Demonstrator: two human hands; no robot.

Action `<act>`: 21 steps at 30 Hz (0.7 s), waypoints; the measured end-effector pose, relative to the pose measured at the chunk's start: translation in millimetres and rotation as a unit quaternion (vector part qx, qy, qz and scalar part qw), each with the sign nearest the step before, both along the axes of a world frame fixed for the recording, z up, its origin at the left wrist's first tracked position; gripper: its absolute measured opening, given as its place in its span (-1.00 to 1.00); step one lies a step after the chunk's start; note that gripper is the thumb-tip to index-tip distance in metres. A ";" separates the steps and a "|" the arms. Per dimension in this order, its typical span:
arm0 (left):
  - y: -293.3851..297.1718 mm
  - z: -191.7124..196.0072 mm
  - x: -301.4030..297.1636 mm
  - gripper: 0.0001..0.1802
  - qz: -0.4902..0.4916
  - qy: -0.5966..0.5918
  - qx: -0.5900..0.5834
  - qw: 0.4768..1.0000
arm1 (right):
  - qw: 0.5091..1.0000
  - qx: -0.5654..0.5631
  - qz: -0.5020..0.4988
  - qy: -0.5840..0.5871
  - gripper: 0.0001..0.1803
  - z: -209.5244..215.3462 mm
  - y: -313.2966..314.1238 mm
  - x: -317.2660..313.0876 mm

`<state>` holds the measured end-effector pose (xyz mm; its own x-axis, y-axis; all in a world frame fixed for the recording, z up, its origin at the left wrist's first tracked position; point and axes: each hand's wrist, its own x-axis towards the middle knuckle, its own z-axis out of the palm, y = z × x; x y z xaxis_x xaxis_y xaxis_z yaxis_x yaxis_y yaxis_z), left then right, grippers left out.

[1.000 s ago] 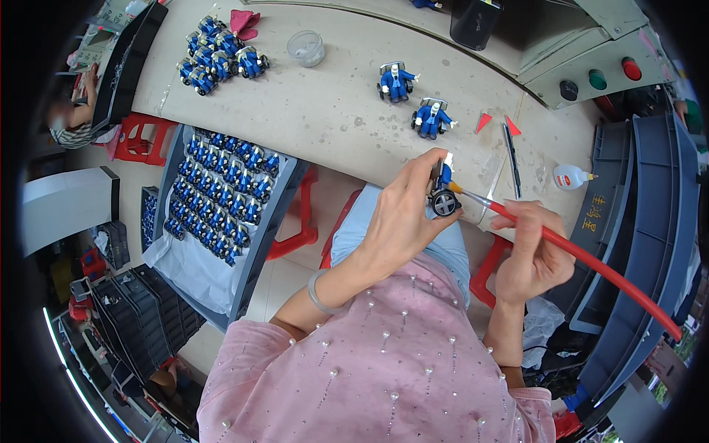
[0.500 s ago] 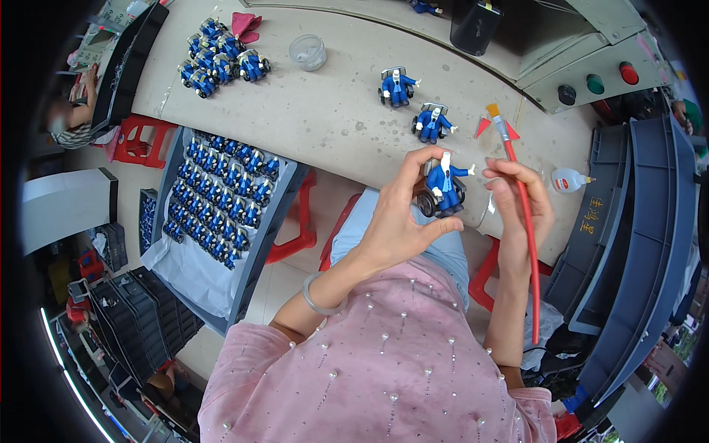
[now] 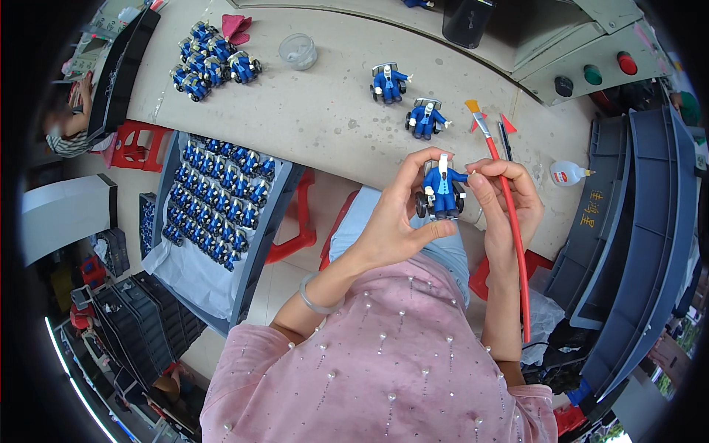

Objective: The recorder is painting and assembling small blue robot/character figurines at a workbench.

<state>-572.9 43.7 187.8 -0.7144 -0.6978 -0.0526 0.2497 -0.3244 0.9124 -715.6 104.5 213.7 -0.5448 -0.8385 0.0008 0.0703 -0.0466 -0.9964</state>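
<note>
Between the thumb and fingers of my left hand (image 3: 395, 218) is a toy figure (image 3: 443, 186) in a blue suit, seated in a wheelchair and held upright. My right hand (image 3: 506, 203) pinches the figure's outstretched hand with thumb and forefinger. That same hand also keeps a red-handled paintbrush (image 3: 515, 244), its yellow bristles pointing away toward the back of the table. Two more wheelchair figures, a nearer one (image 3: 426, 119) and a farther one (image 3: 388, 83), stand on the table just beyond my hands.
A cluster of figures (image 3: 214, 63), a pink cloth (image 3: 236, 28) and a clear cup (image 3: 298, 52) occupy the table's far left. Below it, a grey crate (image 3: 255, 255) holds rows of figures. At right are a glue bottle (image 3: 569, 173), red triangular pieces (image 3: 507, 124) and dark crates (image 3: 631, 221).
My right hand has moved left and taken hold of the figure's outstretched hand, the brush swinging along with it. The held figure has turned to face me more squarely.
</note>
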 end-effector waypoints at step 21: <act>-8.1 3.4 -2.1 -0.39 0.018 0.114 0.042 0.992 | 0.962 -0.070 0.016 0.262 -0.76 7.8 6.9 11.3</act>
